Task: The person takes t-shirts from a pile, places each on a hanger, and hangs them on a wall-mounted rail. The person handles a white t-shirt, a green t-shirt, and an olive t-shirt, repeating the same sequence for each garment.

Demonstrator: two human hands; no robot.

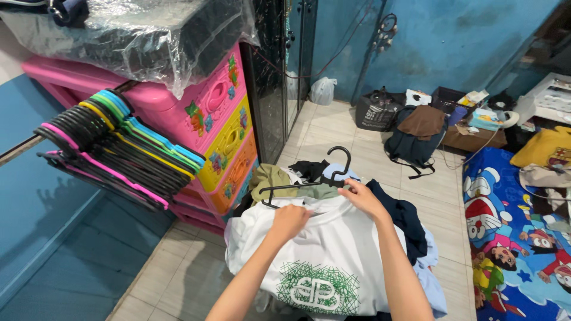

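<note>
Two bare forearms reach up from the bottom edge over a white T-shirt (324, 255) with a green scribbled print, which lies on top of a heap of clothes (410, 229) on the tiled floor. At the shirt's collar the left hand (289, 221) is closed on the fabric, and the right hand (364, 198) grips the shirt's upper edge together with a black hanger (309, 183), whose hook stands up just above the collar. Behind the shirt, olive, black and dark blue garments crowd the pile. Left of the shirt stands a pink plastic drawer chest (223, 128) with yellow and orange fronts, its top covered by clear plastic sheeting. Further left of the shirt, a thick bunch of coloured hangers (113, 148) hangs on a rail. Right of the shirt lies a cartoon-print blanket (511, 232), and beyond the shirt, by the blue wall, sit a backpack (413, 145) and bags.
</note>
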